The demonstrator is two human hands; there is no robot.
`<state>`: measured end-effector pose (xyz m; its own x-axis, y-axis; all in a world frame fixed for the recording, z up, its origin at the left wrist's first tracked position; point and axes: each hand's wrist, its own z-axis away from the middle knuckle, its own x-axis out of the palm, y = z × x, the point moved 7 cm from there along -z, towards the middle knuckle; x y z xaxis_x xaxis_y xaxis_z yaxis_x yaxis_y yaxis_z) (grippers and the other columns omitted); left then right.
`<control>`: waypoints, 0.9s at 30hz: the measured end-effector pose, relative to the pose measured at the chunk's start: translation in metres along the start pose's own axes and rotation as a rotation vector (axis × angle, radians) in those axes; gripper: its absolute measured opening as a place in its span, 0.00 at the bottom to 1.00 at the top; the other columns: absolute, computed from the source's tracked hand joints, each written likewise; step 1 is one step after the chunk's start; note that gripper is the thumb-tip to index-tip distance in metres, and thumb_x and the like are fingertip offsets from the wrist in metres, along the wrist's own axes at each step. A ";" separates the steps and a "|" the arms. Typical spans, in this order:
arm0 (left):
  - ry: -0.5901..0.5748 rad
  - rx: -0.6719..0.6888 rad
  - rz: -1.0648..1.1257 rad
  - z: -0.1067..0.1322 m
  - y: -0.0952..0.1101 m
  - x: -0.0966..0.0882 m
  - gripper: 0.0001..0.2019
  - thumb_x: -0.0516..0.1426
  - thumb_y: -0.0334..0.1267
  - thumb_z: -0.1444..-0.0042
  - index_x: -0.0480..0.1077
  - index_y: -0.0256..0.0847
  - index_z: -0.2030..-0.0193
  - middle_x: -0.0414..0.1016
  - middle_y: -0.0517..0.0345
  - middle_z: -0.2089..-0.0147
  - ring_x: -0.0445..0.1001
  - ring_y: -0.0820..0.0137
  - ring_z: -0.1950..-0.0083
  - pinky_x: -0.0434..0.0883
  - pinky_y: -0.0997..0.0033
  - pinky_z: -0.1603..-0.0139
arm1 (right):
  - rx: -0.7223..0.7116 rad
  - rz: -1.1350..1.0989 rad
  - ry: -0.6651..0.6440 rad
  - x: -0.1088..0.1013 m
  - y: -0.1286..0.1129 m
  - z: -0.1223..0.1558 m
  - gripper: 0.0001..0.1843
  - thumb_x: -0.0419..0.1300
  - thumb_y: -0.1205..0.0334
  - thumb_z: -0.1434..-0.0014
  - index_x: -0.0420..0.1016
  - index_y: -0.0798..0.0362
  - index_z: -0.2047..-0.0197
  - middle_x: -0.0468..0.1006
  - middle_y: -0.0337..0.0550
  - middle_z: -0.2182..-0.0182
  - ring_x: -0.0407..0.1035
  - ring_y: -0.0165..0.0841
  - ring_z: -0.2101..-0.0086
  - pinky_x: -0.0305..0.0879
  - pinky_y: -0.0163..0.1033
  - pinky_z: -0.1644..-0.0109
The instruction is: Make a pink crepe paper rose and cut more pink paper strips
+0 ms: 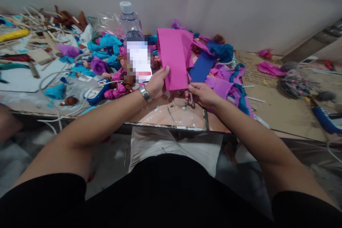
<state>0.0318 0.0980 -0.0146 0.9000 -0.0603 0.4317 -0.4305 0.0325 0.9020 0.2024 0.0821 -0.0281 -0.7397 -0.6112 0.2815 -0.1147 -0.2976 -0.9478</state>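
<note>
My left hand [158, 82] pinches the lower left edge of a pink paper sheet [173, 57] and holds it upright over the low table [160, 112]. A metal watch sits on that wrist. My right hand [201, 94] is closed around the handles of a pair of scissors [189, 91], whose blades point up into the sheet's bottom edge. A blue paper strip [200, 67] lies just behind the sheet.
Purple, pink and teal crepe paper scraps and paper flowers [98, 66] crowd the tabletop. A plastic water bottle [130, 21] stands at the back. Wooden sticks and tools [34, 35] lie far left. A white cable [58, 78] loops at left. Cardboard [280, 107] covers the right.
</note>
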 end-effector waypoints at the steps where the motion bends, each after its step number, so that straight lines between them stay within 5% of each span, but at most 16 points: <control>1: 0.003 0.000 0.007 0.000 0.000 0.000 0.23 0.58 0.57 0.35 0.72 0.40 0.45 0.82 0.45 0.43 0.84 0.60 0.45 0.83 0.57 0.43 | 0.002 0.003 -0.002 0.000 0.000 0.000 0.30 0.78 0.42 0.49 0.72 0.58 0.63 0.78 0.41 0.69 0.76 0.30 0.74 0.74 0.32 0.76; 6: 0.005 0.002 -0.004 0.001 0.003 0.001 0.24 0.61 0.60 0.38 0.73 0.39 0.49 0.83 0.45 0.48 0.84 0.61 0.51 0.84 0.56 0.45 | 0.020 0.025 -0.006 0.000 0.001 0.000 0.27 0.76 0.43 0.44 0.73 0.59 0.61 0.79 0.43 0.69 0.76 0.31 0.73 0.75 0.33 0.75; 10: 0.021 0.011 -0.030 0.002 0.005 -0.001 0.19 0.62 0.53 0.37 0.74 0.38 0.51 0.83 0.47 0.50 0.83 0.65 0.55 0.83 0.57 0.46 | 0.011 0.021 0.009 -0.001 0.000 0.000 0.31 0.77 0.39 0.48 0.74 0.59 0.63 0.79 0.44 0.68 0.76 0.30 0.72 0.75 0.32 0.74; 21: 0.030 -0.008 -0.050 0.001 0.002 -0.003 0.19 0.65 0.50 0.41 0.75 0.37 0.51 0.84 0.47 0.50 0.84 0.63 0.53 0.83 0.54 0.41 | 0.011 -0.019 0.116 -0.003 -0.001 -0.001 0.25 0.75 0.45 0.42 0.73 0.57 0.62 0.79 0.40 0.71 0.74 0.28 0.75 0.71 0.30 0.76; 27: 0.032 -0.001 -0.042 0.000 0.000 -0.006 0.18 0.67 0.47 0.44 0.77 0.37 0.52 0.84 0.47 0.49 0.84 0.63 0.54 0.83 0.55 0.43 | -0.004 0.091 0.107 -0.005 -0.002 -0.003 0.29 0.73 0.37 0.42 0.73 0.57 0.65 0.79 0.43 0.76 0.67 0.27 0.83 0.63 0.31 0.83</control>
<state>0.0264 0.0980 -0.0171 0.9189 -0.0298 0.3933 -0.3923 0.0321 0.9193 0.2043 0.0875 -0.0281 -0.8138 -0.5534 0.1773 -0.0469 -0.2416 -0.9692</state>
